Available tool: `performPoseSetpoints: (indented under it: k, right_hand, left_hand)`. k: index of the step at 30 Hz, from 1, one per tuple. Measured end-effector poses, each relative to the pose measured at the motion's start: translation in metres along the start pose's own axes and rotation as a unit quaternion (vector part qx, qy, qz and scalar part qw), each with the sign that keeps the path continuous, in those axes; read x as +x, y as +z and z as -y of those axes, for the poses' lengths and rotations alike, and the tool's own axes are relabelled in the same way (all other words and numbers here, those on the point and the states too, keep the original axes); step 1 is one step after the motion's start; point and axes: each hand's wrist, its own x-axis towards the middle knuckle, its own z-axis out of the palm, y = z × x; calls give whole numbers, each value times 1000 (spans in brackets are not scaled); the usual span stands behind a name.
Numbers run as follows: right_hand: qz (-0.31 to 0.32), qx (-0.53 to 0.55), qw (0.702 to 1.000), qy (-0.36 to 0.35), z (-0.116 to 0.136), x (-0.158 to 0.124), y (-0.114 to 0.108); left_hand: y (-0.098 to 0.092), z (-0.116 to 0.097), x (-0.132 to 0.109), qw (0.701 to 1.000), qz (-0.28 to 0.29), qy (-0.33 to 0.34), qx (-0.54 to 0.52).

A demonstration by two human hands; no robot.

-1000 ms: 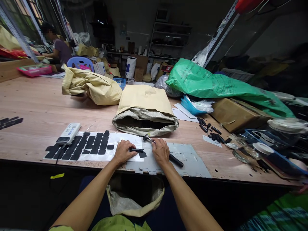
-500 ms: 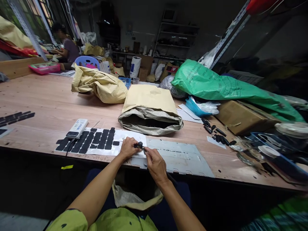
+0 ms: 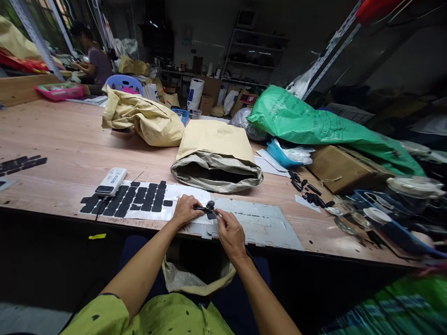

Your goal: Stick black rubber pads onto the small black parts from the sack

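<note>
My left hand [image 3: 186, 209] is closed around a thin black part [image 3: 202, 209] at the table's near edge. My right hand [image 3: 228, 231] grips a small hammer, whose dark head [image 3: 210, 204] rests over the black part and a small black pad [image 3: 211, 215]. Both hands work over a grey metal plate [image 3: 265, 225]. To the left lies a white sheet [image 3: 181, 193] with several black rubber pads [image 3: 139, 200] in rows. An open brown paper sack [image 3: 214, 158] lies just behind the hands.
A white remote-like device [image 3: 111, 181] sits on the pad sheet's left end. More black parts [image 3: 310, 190] lie at the right, beside a cardboard box [image 3: 345, 170], a green bag [image 3: 324, 125] and clutter. Another sack [image 3: 143, 118] lies farther back. A person [image 3: 92, 60] sits far left.
My right hand drew back from the plate toward me, and the hammer head moved left to sit over the part in my left hand. The view shifted slightly.
</note>
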Motion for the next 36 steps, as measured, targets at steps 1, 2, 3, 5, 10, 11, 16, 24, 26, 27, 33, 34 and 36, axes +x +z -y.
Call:
performPoseSetpoints:
  k: [1, 2, 3, 5, 10, 11, 16, 24, 26, 27, 33, 34, 36]
  right_hand:
    - [-14, -2, 1000, 6, -2, 6, -1]
    - [-26, -9, 1000, 13, -4, 13, -3]
    - [-36, -22, 999, 21, -7, 22, -5]
    - [-46, -61, 996, 35, -13, 43, -8]
    - [-23, -176, 984, 27, -38, 85, -5]
    - [-13, -190, 981, 22, -43, 89, -2]
    - [-16, -221, 975, 1, -58, 87, 11]
    - [-17, -269, 963, -4, -56, 85, 14]
    - [-21, -276, 961, -4, -56, 85, 14]
    - [-22, -277, 960, -4, -56, 85, 15]
    - [-13, -277, 961, -3, -56, 85, 15]
    - [-14, -275, 961, -3, -57, 85, 15]
    - [-18, -269, 963, -6, -58, 85, 16]
  left_hand:
    - [0, 0, 0, 1000, 2, -1, 0]
    - [0, 0, 0, 1000, 3, 0, 0]
    - [-1, 0, 0, 1000, 4, 0, 1]
    - [-2, -1, -1, 1000, 5, 4, 3]
    - [-3, -1, -3, 1000, 4, 12, 5]
    - [-3, 0, -3, 1000, 5, 13, 3]
    - [-5, -1, 1, 1000, 16, 16, 2]
    - [-8, -16, -70, 984, 99, 103, -104]
    - [8, -12, -103, 973, 180, 73, -124]
    - [20, -9, -117, 969, 213, 45, -117]
    - [94, 27, -150, 938, 279, -203, 23]
    - [101, 32, -150, 928, 292, -227, 34]
    - [108, 40, -149, 915, 319, -246, 30]
